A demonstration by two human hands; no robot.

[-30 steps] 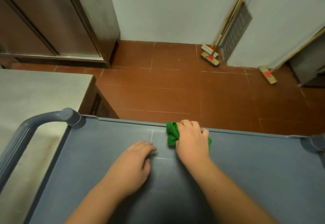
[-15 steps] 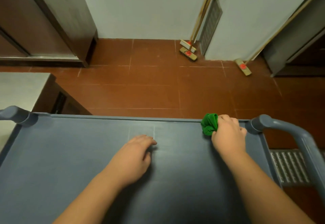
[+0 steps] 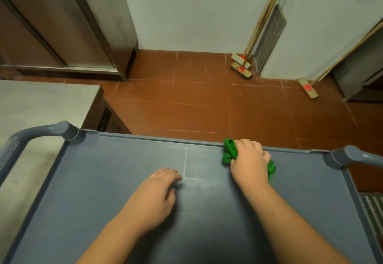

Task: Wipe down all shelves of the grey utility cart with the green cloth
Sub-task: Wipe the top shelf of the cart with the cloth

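Note:
The grey utility cart's top shelf [image 3: 116,180] fills the lower part of the view, with a curved handle at each end. My right hand [image 3: 249,162] presses the bunched green cloth [image 3: 230,150] onto the shelf beside its far rim, right of centre. The cloth shows on both sides of the hand. My left hand [image 3: 157,195] lies flat, palm down, on the middle of the shelf, holding nothing. The lower shelves are hidden under the top one.
A steel counter [image 3: 41,106] stands left of the cart, close to the left handle [image 3: 27,139]. The right handle [image 3: 352,157] overhangs a floor grate [image 3: 373,209]. Brooms [image 3: 241,68] lean on the far wall. Steel cabinet at back left; red tiled floor beyond.
My right hand swept the cloth along the far rim toward the right handle, then back left toward the centre. My left hand stayed in place. The view swung right and back.

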